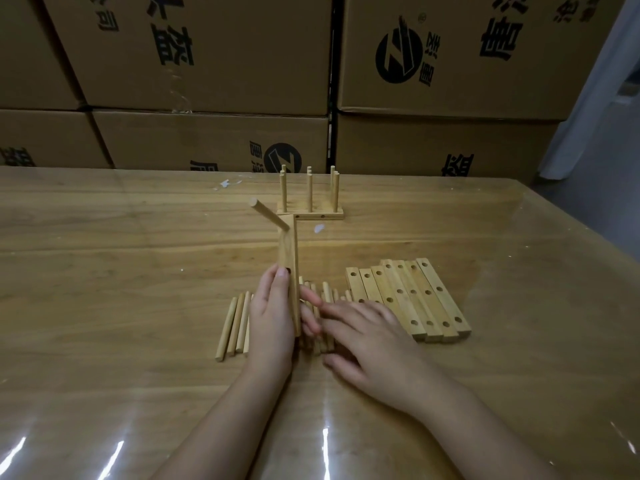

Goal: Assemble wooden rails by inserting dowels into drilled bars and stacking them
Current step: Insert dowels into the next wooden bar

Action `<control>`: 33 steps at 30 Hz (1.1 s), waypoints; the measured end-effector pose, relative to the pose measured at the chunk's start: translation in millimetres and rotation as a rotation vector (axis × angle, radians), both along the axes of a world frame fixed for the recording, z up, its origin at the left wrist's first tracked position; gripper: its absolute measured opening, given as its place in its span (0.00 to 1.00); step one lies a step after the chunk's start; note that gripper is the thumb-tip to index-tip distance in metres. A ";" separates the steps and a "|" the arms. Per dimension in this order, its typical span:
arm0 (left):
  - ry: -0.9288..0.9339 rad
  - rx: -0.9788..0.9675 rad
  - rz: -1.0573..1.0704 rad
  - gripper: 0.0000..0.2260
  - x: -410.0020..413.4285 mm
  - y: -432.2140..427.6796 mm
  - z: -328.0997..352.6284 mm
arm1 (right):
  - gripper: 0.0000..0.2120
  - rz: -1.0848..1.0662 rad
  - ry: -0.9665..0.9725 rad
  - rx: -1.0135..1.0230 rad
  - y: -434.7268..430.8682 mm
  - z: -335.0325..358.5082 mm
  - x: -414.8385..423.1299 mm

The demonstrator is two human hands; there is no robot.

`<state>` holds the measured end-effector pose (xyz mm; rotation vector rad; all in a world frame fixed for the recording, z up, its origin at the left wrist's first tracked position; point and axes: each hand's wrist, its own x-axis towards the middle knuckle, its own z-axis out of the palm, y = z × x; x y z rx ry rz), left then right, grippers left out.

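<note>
Drilled bar [288, 258] stands on end, gripped low by the left hand [272, 317] with fingers curled round it. One dowel [265, 213] juts from its top hole toward the upper left. The right hand [370, 337] lies flat, fingers spread, over the loose dowels [235, 323] and hides many of them. Just to the right, spare bars [408, 299] lie side by side on the table [104, 271]. Farther back stand finished rails [310, 199], and cardboard boxes [207, 64] rise behind.
</note>
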<state>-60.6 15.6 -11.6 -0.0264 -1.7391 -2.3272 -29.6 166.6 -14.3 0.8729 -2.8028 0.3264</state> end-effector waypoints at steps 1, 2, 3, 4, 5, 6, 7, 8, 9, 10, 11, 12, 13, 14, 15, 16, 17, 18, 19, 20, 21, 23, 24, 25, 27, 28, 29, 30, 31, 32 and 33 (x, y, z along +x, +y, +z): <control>0.003 -0.005 0.004 0.14 0.3 0.4 0.0 | 0.22 0.002 -0.012 -0.016 1.3 0.6 -1.1; 0.008 -0.010 0.010 0.13 0.6 0.7 0.3 | 0.21 0.007 -0.006 -0.030 2.3 1.0 -2.1; 0.012 -0.017 0.016 0.13 0.6 0.9 0.4 | 0.20 0.013 0.009 -0.046 2.8 1.7 -2.5; 0.016 -0.025 0.022 0.13 0.5 1.1 0.4 | 0.19 0.016 0.026 -0.066 3.1 1.9 -2.5; 0.020 -0.033 0.025 0.14 0.5 1.0 0.3 | 0.17 0.020 0.046 -0.083 3.0 2.2 -2.1; 0.023 -0.042 0.028 0.15 0.4 1.1 0.3 | 0.15 0.022 0.062 -0.095 3.0 2.4 -1.5; 0.022 -0.053 0.033 0.18 0.4 0.9 -0.2 | 0.14 0.021 0.068 -0.105 2.9 3.0 -0.9; 0.015 -0.065 0.040 0.20 0.0 0.7 -0.8 | 0.12 0.017 0.072 -0.122 3.1 3.7 -0.5; 0.006 -0.073 0.047 0.22 -0.3 0.4 -1.1 | 0.11 0.010 0.073 -0.152 3.3 4.4 -0.4; 0.000 -0.074 0.053 0.22 -0.4 0.3 -1.5 | 0.11 -0.004 0.068 -0.197 3.7 5.0 -0.3; -0.001 -0.067 0.055 0.20 -0.2 0.5 -1.2 | 0.11 -0.029 0.054 -0.250 4.5 5.6 -0.4; 0.004 -0.052 0.054 0.18 0.3 0.8 -0.5 | 0.11 -0.059 0.038 -0.302 5.4 6.3 -0.6; 0.010 -0.031 0.049 0.16 0.8 0.8 0.6 | 0.11 -0.088 0.026 -0.344 6.5 7.1 -0.9; 0.013 -0.008 0.042 0.14 1.0 0.4 1.4 | 0.12 -0.113 0.021 -0.372 7.2 7.6 -1.3; 0.012 0.009 0.030 0.12 1.0 0.1 1.7 | 0.12 -0.132 0.021 -0.392 7.8 7.9 -1.7; 0.007 0.018 0.016 0.11 1.0 -0.2 2.0 | 0.14 -0.145 0.023 -0.413 8.0 7.8 -2.5; 0.002 0.021 0.003 0.11 1.2 -0.5 2.1 | 0.15 -0.158 0.019 -0.450 8.0 7.8 -3.6; 0.000 0.019 -0.006 0.12 1.2 -0.8 2.4 | 0.16 -0.175 0.000 -0.503 8.0 8.0 -4.7; 0.003 0.018 -0.014 0.13 1.3 -1.0 2.9 | 0.17 -0.196 -0.031 -0.559 8.0 8.4 -5.5; 0.007 0.020 -0.023 0.12 1.7 -1.4 3.4 | 0.17 -0.217 -0.061 -0.608 8.1 8.7 -6.4; 0.011 0.029 -0.037 0.10 2.1 -1.6 4.2 | 0.17 -0.235 -0.086 -0.649 8.8 8.8 -7.0; 0.018 0.042 -0.076 0.07 2.9 -1.6 4.9 | 0.14 -0.256 -0.121 -0.727 10.0 8.8 -7.8; 0.023 0.042 -0.100 0.09 3.2 -1.5 4.9 | 0.13 -0.256 -0.131 -0.766 10.2 9.0 -7.6; 0.030 0.040 -0.128 0.12 3.3 -1.4 4.7 | 0.12 -0.245 -0.134 -0.805 10.3 9.6 -7.1; 0.034 0.035 -0.187 0.15 3.6 -1.3 4.4 | 0.10 -0.211 -0.125 -0.883 10.3 11.6 -5.5; 0.033 0.034 -0.217 0.15 3.9 -1.4 4.3 | 0.10 -0.195 -0.113 -0.915 10.1 13.1 -4.5; 0.027 0.038 -0.247 0.15 4.0 -1.6 4.1 | 0.10 -0.182 -0.096 -0.937 10.1 14.9 -3.7; 0.018 0.044 -0.272 0.14 4.1 -1.8 3.8 | 0.10 -0.172 -0.080 -0.954 10.1 16.6 -2.8; 0.009 0.051 -0.295 0.14 4.1 -1.9 3.2 | 0.11 -0.167 -0.069 -0.965 10.4 17.8 -2.1; 0.003 0.050 -0.315 0.15 3.8 -1.8 2.1 | 0.11 -0.166 -0.064 -0.972 10.2 18.7 -1.7; 0.003 0.041 -0.332 0.15 3.6 -1.6 1.1 | 0.12 -0.169 -0.065 -0.977 10.1 19.3 -1.2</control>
